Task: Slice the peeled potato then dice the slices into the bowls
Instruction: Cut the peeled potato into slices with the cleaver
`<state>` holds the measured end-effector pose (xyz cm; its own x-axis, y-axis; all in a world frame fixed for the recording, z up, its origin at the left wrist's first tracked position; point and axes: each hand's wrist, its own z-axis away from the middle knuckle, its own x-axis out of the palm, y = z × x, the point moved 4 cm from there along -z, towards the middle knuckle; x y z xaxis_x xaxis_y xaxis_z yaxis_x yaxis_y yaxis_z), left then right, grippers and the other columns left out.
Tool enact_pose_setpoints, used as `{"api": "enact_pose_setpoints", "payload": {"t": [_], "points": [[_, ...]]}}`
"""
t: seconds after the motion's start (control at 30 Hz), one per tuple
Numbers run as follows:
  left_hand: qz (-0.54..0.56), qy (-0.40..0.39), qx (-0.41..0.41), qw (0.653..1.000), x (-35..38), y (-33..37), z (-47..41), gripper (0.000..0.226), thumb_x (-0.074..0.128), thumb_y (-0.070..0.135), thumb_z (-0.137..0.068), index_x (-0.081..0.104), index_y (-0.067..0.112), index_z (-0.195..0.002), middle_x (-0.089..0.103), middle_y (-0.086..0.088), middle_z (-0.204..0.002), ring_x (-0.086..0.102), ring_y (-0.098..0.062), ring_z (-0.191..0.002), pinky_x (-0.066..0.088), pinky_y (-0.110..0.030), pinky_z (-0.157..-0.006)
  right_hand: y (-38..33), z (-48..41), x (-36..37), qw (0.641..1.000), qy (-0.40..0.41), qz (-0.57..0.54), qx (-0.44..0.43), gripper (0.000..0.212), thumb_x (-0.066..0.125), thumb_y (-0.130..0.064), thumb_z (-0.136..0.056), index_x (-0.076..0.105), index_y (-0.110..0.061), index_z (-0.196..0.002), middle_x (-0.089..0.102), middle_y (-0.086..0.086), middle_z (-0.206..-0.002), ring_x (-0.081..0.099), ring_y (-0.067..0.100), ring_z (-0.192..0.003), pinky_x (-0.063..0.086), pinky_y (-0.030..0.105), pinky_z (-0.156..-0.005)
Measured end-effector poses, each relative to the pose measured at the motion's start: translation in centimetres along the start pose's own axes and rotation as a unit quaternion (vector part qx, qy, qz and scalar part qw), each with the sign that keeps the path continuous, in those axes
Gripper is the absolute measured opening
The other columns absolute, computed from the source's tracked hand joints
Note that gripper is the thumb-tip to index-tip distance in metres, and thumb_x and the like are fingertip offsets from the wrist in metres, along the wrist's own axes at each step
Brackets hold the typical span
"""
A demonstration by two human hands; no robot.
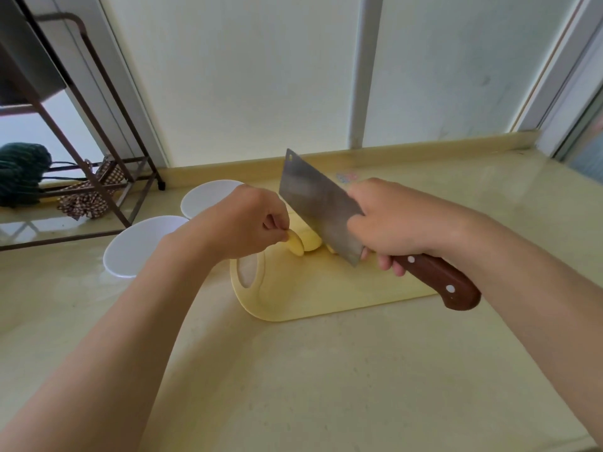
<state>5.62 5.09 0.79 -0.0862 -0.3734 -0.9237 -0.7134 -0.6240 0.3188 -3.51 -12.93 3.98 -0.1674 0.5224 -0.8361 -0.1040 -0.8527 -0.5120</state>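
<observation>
One potato slice pinched in left hand, cleaver (wooden handle) gripped in right hand

I stand at a glossy pale yellow counter. A low upstand of the same colour runs along its back edge, under a frosted window. A white post splits the panes. On my left a brown metal rack stands on the counter. A checked cloth lies bunched low in it, with a dark green knitted bundle just beside it at the far left. A dark box sits on the rack's upper shelf. A small pastel mark shows near the upstand.
</observation>
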Motion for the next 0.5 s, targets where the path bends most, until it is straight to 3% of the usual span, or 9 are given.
{"api": "enact_pose_setpoints", "payload": {"t": [0.13, 0.23, 0.37, 0.5], "points": [[0.011, -0.011, -0.045, 0.999, 0.0, -0.6, 0.2, 0.006, 0.075, 0.022, -0.084, 0.071, 0.02, -0.088, 0.068, 0.013, -0.083, 0.065, 0.0, -0.08, 0.056, -0.029, -0.081, 0.7, 0.6, -1.0, 0.998, 0.011, -0.067, -0.013, 0.027, 0.037, -0.003, -0.092, 0.056, -0.008, -0.112, 0.068, 0.013, -0.062, 0.055, 0.02, -0.034, 0.045, 0.025, -0.039], [0.008, -0.008, -0.066, 0.998, 0.3, -0.6, 0.1, 0.004, 0.071, 0.023, -0.087, 0.069, 0.021, -0.09, 0.067, 0.012, -0.084, 0.065, -0.004, -0.081, 0.056, -0.031, -0.081, 1.4, 0.9, -1.7, 0.994, 0.023, -0.11, -0.014, 0.022, 0.038, -0.002, -0.094, 0.056, -0.013, -0.099, 0.065, 0.007, -0.052, 0.051, 0.019, -0.033, 0.044, 0.023, -0.037], [0.001, 0.006, -0.077, 0.997, 1.0, 0.2, -0.2, 0.01, 0.067, 0.022, -0.089, 0.067, 0.02, -0.1, 0.065, 0.01, -0.09, 0.064, -0.008, -0.083, 0.054, -0.033, -0.081, 2.7, 0.1, -2.5, 0.988, 0.045, -0.146, -0.003, 0.021, 0.042, -0.006, -0.092, 0.058, -0.016, -0.101, 0.075, 0.02, -0.078, 0.058, 0.026, -0.044, 0.052, 0.033, -0.045], [-0.007, -0.001, -0.079, 0.997, 1.8, 0.6, -0.5, 0.02, 0.068, 0.023, -0.088, 0.067, 0.019, -0.108, 0.065, 0.008, -0.098, 0.064, -0.007, -0.083, 0.054, -0.032, -0.083, 3.7, -1.3, -2.2, 0.976, 0.031, -0.215, 0.001, 0.021, 0.045, -0.004, -0.093, 0.062, -0.009, -0.104, 0.076, 0.016, -0.079, 0.056, 0.019, -0.044, 0.051, 0.032, -0.044]]}}
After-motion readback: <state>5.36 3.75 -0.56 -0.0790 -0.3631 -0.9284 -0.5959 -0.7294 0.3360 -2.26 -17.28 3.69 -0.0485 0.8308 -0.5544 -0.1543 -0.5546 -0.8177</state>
